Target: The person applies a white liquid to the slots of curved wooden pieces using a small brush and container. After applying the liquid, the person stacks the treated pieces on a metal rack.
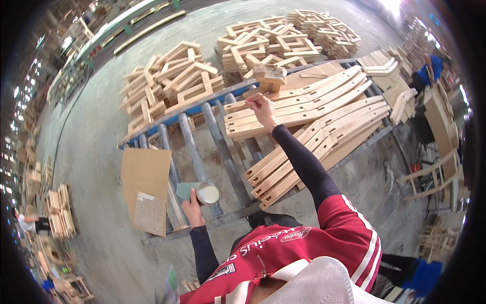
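Left hand [193,209] clamped on a round, clear-looking cup [218,185] of white liquid [208,194]; fingers mostly hidden beneath. Flat pale-green piece [187,190] juts out beside the cup; whether it's attached, can't tell. Cup is above the grey-metal roller conveyor [190,139] with blue side rail.

Right hand [262,110] over the upper stack of curved, pale wooden slats with dark slots [309,103]; fingertips bunched close together, too small to tell if they pinch anything or touch wood. Lower stack of similar slats [316,144] partly covered by the dark-sleeved right forearm [304,159]. Rough wooden block [271,75] just beyond the right hand, base unclear.

Brown cardboard sheet [145,172] at conveyor's left end, hiding roller ends. Blue-clothed person [433,68] far right, small, mostly obscured.
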The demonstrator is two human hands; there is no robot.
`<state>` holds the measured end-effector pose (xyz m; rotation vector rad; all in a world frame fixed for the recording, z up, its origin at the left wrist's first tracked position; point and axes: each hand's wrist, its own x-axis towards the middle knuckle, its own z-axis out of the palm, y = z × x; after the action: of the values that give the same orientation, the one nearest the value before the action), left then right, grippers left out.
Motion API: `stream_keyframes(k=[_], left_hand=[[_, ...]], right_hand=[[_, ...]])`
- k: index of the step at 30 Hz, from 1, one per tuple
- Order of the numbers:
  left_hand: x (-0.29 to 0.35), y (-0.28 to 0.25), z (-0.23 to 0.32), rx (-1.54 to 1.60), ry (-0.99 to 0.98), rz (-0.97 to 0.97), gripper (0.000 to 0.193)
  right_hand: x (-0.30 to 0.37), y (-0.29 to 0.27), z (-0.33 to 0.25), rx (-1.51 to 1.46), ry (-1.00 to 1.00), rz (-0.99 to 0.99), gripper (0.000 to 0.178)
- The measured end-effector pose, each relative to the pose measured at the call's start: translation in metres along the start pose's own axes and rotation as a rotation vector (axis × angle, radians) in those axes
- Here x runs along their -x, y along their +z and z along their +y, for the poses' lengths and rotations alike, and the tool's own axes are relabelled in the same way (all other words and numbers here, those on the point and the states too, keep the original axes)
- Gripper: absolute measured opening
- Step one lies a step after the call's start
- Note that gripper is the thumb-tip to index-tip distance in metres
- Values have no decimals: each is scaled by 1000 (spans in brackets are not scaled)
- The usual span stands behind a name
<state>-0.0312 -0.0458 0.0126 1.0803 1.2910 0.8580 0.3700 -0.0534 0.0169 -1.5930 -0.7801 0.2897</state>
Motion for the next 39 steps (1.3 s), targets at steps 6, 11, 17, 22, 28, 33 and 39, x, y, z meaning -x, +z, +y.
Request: stream_keyframes(k=[6,11,17,22,28,33,39], left_hand=[[24,-12,-7,29,-22,-82,40],[49,-18,-33,71,-122,-104,41],[93,-1,-40,134,-254,-159,36],[118,35,-42,179,-311,-246,33],[141,86,-19,88,-204,-345,37],[148,137,-2,-33,-18,-392,44],[150,209,-6,-50,244,-455,45]], right_hand=[[43,-91,3,-579,178,264,19],[123,-192,26,-676,168,439,15],[211,-268,28,-825,370,671,14],[261,-275,-16,-797,401,557,16],[291,-235,-98,-714,491,284,18],[291,-224,-148,-396,362,116,16],[271,-262,-148,-152,245,64,15]])
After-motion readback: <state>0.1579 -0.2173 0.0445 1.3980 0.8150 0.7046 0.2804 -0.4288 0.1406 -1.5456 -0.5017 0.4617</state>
